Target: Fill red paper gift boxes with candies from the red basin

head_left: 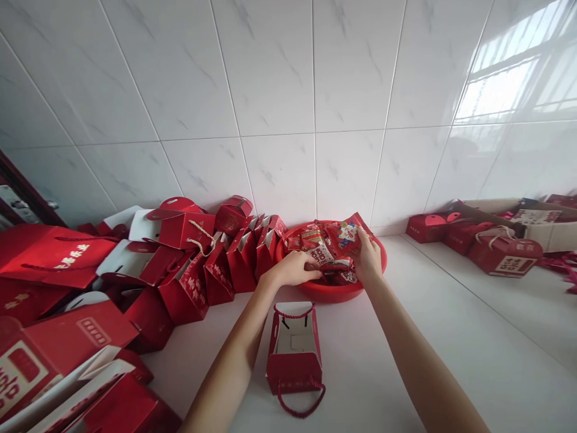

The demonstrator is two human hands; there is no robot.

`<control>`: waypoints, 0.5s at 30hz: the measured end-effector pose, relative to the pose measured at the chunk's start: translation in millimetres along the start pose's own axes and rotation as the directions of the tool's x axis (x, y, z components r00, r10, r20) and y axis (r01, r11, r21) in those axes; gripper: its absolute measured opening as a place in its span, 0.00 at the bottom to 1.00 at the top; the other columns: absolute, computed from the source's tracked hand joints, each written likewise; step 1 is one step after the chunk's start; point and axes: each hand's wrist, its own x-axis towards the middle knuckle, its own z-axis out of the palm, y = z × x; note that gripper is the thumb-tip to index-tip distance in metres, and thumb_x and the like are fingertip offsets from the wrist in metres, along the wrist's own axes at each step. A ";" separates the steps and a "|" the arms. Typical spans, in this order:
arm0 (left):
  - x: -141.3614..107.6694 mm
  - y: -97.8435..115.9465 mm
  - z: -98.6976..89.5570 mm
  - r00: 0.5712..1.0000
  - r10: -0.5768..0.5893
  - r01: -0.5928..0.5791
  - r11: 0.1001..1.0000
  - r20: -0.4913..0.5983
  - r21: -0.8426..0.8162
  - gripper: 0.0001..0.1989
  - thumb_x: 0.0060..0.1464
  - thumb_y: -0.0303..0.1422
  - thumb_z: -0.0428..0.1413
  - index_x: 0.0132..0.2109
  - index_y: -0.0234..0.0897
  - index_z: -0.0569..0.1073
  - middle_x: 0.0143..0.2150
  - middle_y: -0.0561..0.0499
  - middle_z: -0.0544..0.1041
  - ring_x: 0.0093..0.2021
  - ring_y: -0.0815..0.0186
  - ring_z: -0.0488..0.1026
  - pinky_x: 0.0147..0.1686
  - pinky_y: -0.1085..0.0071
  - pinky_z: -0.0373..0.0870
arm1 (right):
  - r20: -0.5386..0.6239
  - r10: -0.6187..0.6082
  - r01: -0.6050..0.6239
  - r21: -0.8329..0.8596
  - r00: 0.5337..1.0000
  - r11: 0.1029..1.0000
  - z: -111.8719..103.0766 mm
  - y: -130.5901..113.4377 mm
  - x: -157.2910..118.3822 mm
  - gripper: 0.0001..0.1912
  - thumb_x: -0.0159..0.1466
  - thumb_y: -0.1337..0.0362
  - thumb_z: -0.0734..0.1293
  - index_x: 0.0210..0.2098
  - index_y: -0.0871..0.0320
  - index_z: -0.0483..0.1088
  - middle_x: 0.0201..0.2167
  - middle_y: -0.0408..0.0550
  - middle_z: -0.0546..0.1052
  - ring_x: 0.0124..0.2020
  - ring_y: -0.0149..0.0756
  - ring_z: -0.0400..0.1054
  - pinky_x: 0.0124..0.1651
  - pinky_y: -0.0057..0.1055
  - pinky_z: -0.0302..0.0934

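Note:
Both hands reach into a round red basin (331,294) heaped with wrapped snack packets (311,236). My left hand (295,269) is at the basin's left front, fingers curled down among the packets; whether they grip one is hidden. At the right side, my right hand (368,258) has its fingers closed on the edge of a red snack packet (346,233) with a colourful print, which stands tilted up. Between my forearms, in front of the basin, sits an open red gift box (295,370). Its white inside shows, and dark red cord handles hang at front and back.
Many red gift boxes and bags (180,282) crowd the left side, several of them open. Closed red boxes (502,252) stand at the right, beside an open cardboard carton (552,237) and red ribbons (561,264). A tiled wall (279,174) bounds the counter at the back.

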 end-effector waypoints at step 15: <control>1.1 8.0 -8.5 0.989 -0.124 0.103 0.968 0.080 0.227 0.15 0.48 0.33 0.60 0.44 0.40 0.81 0.43 0.46 0.82 0.43 0.55 0.78 0.41 0.68 0.71 | 0.050 -0.004 0.003 0.016 0.999 1.000 -0.6 -4.8 -4.5 0.16 0.51 0.56 0.75 0.31 0.57 0.69 0.27 0.45 0.77 0.26 0.35 0.73 0.23 0.28 0.68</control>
